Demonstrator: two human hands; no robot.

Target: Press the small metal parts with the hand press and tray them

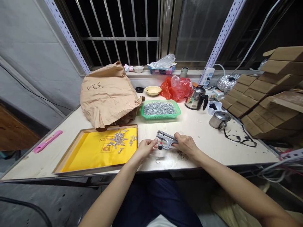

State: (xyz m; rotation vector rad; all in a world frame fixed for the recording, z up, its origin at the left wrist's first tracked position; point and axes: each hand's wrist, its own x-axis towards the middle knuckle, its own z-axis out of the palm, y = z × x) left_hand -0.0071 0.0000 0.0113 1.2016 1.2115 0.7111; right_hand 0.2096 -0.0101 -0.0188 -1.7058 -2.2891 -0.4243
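Observation:
My right hand (187, 145) is wrapped round the handles of a grey metal hand-squeeze tool (168, 143), which has a black knob with a red ring under its head. Close to the head, on its left side, my left hand (145, 148) has thumb and fingertips pinched together. What sits between those fingertips is too small to make out. Left of my hands lies a shallow tray (80, 157) with a yellow lining, and small metal fittings (118, 138) are heaped on it. Beyond the tool, a green basket (161, 117) holds a mass of small shiny metal pieces (159, 108).
A large brown paper sack (109, 94) leans behind the tray. A pink strip-like tool (48, 142) lies far left. At right are a steel kettle (195, 98), a lidded metal cup (219, 120), eyeglasses (241, 139) and stacked cardboard boxes (267, 101). A red plastic bag (175, 90) lies behind.

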